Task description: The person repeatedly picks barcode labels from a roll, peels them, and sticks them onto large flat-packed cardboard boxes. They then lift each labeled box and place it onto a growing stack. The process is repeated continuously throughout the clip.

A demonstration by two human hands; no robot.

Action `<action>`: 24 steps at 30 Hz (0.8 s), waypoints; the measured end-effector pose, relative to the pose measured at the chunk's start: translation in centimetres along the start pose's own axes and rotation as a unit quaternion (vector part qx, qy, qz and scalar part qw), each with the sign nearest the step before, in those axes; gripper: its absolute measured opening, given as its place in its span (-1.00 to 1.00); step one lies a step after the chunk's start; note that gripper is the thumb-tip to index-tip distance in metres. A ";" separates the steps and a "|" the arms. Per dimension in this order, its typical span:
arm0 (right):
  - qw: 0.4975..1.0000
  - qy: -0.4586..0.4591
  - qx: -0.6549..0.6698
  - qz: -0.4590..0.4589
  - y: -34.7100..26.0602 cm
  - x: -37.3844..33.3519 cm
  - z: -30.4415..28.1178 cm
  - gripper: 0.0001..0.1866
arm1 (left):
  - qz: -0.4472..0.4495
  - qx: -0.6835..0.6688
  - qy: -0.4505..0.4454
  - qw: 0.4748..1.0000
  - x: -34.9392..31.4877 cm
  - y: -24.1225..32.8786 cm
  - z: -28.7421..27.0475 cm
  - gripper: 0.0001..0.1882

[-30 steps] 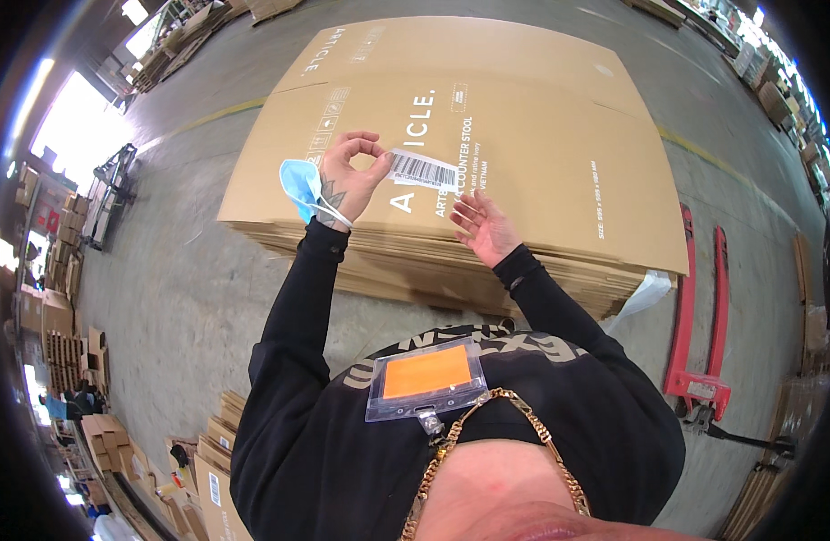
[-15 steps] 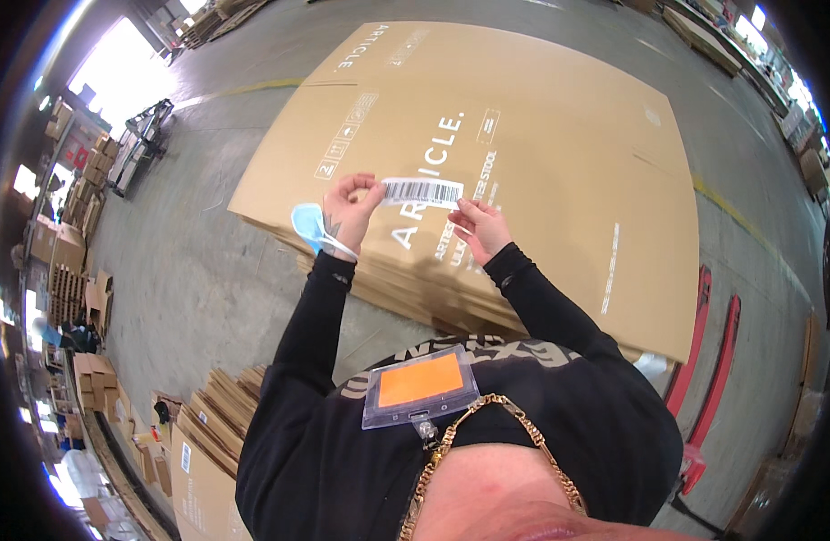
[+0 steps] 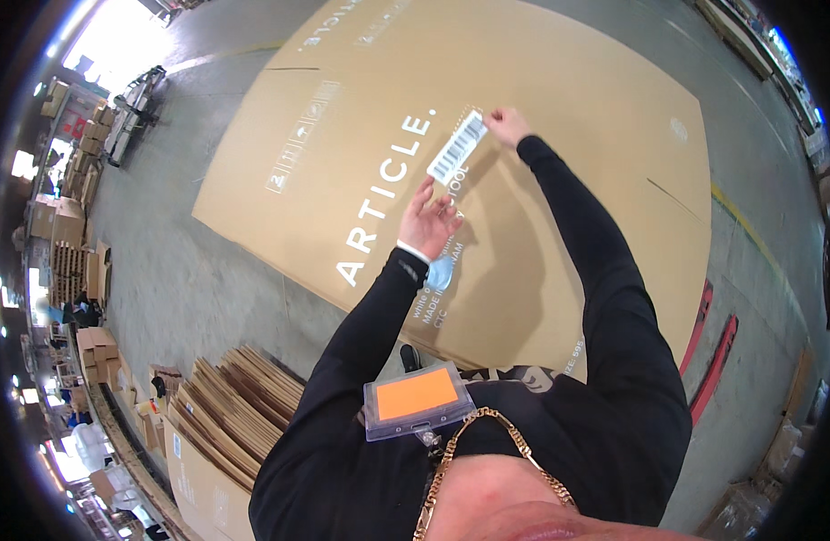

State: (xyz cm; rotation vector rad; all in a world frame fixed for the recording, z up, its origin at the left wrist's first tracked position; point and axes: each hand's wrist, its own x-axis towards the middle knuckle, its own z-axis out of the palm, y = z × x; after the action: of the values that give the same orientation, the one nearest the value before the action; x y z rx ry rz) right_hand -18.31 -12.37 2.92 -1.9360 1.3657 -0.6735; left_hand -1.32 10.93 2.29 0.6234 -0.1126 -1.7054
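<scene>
A white barcode label [image 3: 457, 150] is stretched slantwise between my hands, just over a large flat brown cardboard sheet [image 3: 559, 198] with white print. My right hand [image 3: 508, 127] pinches the label's far right end. At its near left end, the fingertips of my left hand [image 3: 428, 221] hold the corner, the other fingers loosely curled with the palm partly turned up. A light blue face mask [image 3: 440, 272] hangs from my left wrist by its white loop. Whether the label touches the cardboard cannot be told.
Red pallet jack forks [image 3: 712, 371] stick out at the stack's right side. Upright cardboard sheets [image 3: 230, 397] lean together at the lower left. A metal cart [image 3: 132, 117] stands on the grey floor at the far left, near stacked boxes [image 3: 95, 135].
Both hands have moved out over the cardboard, the right farther forward. The label has turned from nearly level to a steep slant, and the view has shifted closer over the cardboard.
</scene>
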 end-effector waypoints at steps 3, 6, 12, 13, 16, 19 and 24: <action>0.997 -0.015 -0.079 -0.022 0.7 4.6 -1.0 -0.63 | 0.004 -0.029 -0.003 1.000 4.1 -1.1 0.5 -0.57; 0.995 -0.050 -0.086 0.005 1.5 7.6 -1.1 -0.63 | 0.014 -0.042 0.050 0.998 7.0 -1.5 1.5 -0.57; 0.984 -0.069 -0.164 0.023 2.2 10.4 0.4 -0.68 | 0.021 -0.044 0.088 0.995 9.6 -1.9 2.2 -0.57; 0.982 -0.067 -0.170 0.035 2.3 10.6 0.6 -0.69 | 0.020 -0.045 0.085 0.995 9.8 -1.9 2.2 -0.57; 0.980 -0.057 -0.180 0.058 2.3 10.6 1.5 -0.72 | 0.020 -0.050 0.087 0.995 10.0 -1.9 1.8 -0.56; 0.973 -0.073 -0.208 0.066 2.4 10.8 1.6 -0.66 | 0.015 -0.055 0.086 0.995 10.3 -2.1 1.7 -0.56; 0.975 -0.043 -0.212 0.057 2.9 10.7 1.3 -0.75 | 0.021 -0.066 0.094 0.993 10.6 -2.1 1.9 -0.58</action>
State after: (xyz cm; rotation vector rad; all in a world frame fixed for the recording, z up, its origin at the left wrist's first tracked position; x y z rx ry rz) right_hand -15.73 -22.85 0.25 -2.1579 1.6511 -0.2493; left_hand -5.14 1.05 -0.57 0.6742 0.1200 -1.5913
